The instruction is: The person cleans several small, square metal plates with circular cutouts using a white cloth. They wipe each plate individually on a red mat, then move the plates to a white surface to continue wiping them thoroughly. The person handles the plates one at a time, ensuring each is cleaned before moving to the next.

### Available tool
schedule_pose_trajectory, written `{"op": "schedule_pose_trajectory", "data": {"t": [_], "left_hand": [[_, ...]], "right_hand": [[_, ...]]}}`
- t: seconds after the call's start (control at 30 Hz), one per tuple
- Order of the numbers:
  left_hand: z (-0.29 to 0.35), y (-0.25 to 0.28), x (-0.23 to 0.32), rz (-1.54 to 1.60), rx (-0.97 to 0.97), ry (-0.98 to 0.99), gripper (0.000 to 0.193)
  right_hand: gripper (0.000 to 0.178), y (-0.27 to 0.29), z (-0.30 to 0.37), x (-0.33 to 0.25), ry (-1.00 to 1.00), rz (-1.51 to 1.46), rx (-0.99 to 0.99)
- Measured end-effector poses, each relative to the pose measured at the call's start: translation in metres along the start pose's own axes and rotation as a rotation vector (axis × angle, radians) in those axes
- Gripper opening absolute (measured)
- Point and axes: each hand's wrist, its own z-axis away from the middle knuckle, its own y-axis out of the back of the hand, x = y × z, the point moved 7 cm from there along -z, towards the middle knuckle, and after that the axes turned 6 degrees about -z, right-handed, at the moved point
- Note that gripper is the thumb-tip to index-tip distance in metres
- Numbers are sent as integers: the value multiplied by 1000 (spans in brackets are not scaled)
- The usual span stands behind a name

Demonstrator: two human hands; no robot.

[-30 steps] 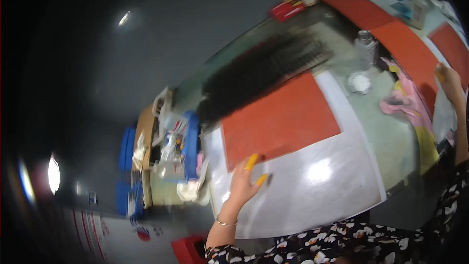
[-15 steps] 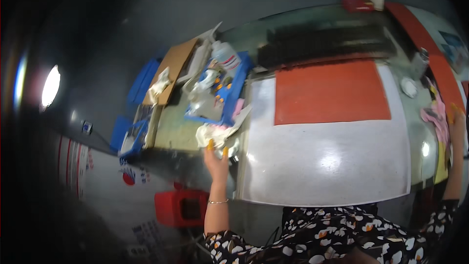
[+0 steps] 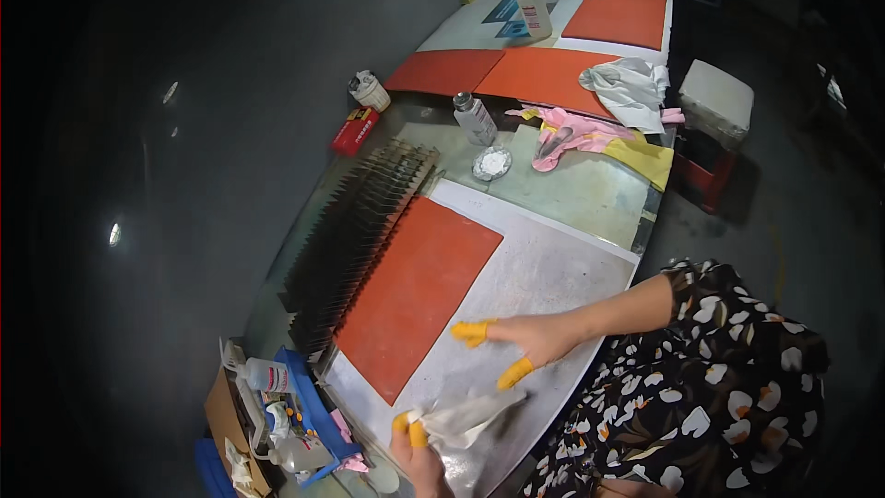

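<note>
My left hand (image 3: 419, 461), with yellow finger cots on its fingertips, pinches a crumpled white cloth (image 3: 468, 419) over the near end of a whitish sheet (image 3: 535, 281). My right hand (image 3: 536, 339) hovers above the same sheet, open and holding nothing, its yellow-covered fingers spread and pointing left and down. Beside it on the sheet lies a flat orange-red rectangular pad (image 3: 419, 286). A row of dark, thin toothed blades (image 3: 355, 249) runs along the pad's far left side.
A blue tray (image 3: 327, 433) with bottles stands at the lower left. A small dish of white powder (image 3: 492, 162), a grey bottle (image 3: 474, 118) and pink-yellow gloves (image 3: 581, 136) lie further back. Beyond are more orange pads (image 3: 544, 74), a squeeze bottle (image 3: 534, 11) and a stool (image 3: 715, 101).
The view has turned toward the right side of the table. My left hand has lifted a white cloth from beside the blue tray onto the sheet. My right hand has come in from the right edge.
</note>
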Motion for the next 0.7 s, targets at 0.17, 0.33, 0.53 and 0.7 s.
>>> {"op": "schedule_pose_trajectory", "data": {"t": [0.17,0.33,0.53,0.7], "left_hand": [[-41,-54,31,231,-35,17,14],[-61,-87,4,165,-58,102,14],[-56,-200,-25,-233,-367,215,16],[-64,-233,-32,-180,-406,-145,23]], "right_hand": [[32,-19,3,24,-463,-131,-444],[20,51,39,52,-618,-594,-47],[26,96,26,18,-47,-374,271],[31,65,23,34,-212,-161,225]]}}
